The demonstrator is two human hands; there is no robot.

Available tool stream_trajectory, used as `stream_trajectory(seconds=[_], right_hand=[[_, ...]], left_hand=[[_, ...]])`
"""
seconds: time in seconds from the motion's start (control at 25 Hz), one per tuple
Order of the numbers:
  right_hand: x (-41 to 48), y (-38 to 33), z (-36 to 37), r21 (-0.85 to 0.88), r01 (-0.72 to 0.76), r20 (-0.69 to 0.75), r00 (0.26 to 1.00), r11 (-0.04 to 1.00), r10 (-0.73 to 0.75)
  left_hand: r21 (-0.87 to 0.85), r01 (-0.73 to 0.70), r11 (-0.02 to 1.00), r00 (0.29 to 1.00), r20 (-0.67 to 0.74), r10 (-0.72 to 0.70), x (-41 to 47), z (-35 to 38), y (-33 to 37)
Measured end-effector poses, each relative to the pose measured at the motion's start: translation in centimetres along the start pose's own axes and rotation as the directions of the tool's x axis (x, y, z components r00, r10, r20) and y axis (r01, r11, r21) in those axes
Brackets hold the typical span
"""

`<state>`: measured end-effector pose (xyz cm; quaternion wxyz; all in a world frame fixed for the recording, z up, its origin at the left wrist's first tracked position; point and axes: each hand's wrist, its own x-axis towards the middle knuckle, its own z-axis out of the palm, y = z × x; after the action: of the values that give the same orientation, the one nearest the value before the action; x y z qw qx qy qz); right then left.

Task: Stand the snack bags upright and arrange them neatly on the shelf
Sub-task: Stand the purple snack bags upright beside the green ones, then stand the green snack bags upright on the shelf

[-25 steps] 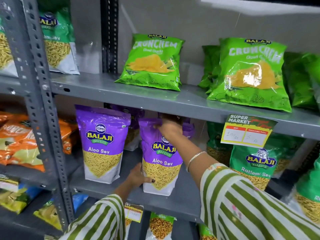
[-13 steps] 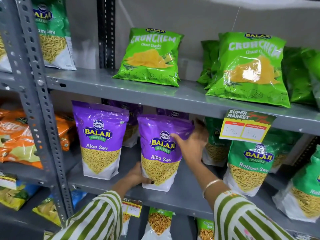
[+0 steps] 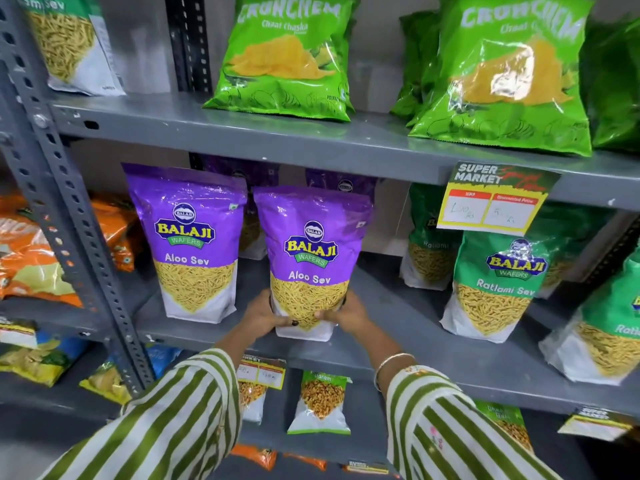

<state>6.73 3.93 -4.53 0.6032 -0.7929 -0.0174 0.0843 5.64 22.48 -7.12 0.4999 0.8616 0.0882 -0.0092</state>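
Note:
Two purple Aloo Sev bags stand upright on the middle grey shelf (image 3: 398, 344). The left purple bag (image 3: 188, 237) stands alone. I hold the right purple bag (image 3: 313, 251) by its base: my left hand (image 3: 263, 315) grips the bottom left corner and my right hand (image 3: 349, 311) grips the bottom right corner. More purple bags stand behind them, mostly hidden. Green Ratlami Sev bags (image 3: 498, 282) stand upright to the right on the same shelf.
Green Crunchem bags (image 3: 287, 57) lean on the upper shelf (image 3: 242, 128). A yellow price tag (image 3: 495, 199) hangs from its edge. A perforated grey upright (image 3: 65, 209) divides off orange bags (image 3: 27, 251) at left. Small snack bags (image 3: 320, 400) sit on the shelf below.
My right hand has come down from the top and side of the right purple bag to its bottom right corner. The view has moved closer to the shelf.

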Motion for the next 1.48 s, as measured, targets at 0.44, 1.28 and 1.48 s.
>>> stream_trajectory(seconds=[0.44, 1.28, 1.48], right_hand=[[-1.8, 1.2, -4.5, -0.278, -0.124, -0.207, 0.976, 0.953, 0.067], [-3.3, 9.2, -30.9, -0.03, 0.016, -0.232, 0.972, 0.999, -0.023], [-4.6, 8.6, -26.9, -0.062, -0.024, -0.167, 0.986, 0.998, 0.013]], left_hand=[[0.305, -0.228, 0.925, 0.883, -0.337, 0.328, -3.2, 1.2, 1.0], [-0.172, 0.035, 0.984, 0.999, 0.0, -0.035, -1.5, 30.1, 18.1], [-0.152, 0.052, 0.987, 0.999, 0.023, -0.049, -0.8, 26.3, 12.9]])
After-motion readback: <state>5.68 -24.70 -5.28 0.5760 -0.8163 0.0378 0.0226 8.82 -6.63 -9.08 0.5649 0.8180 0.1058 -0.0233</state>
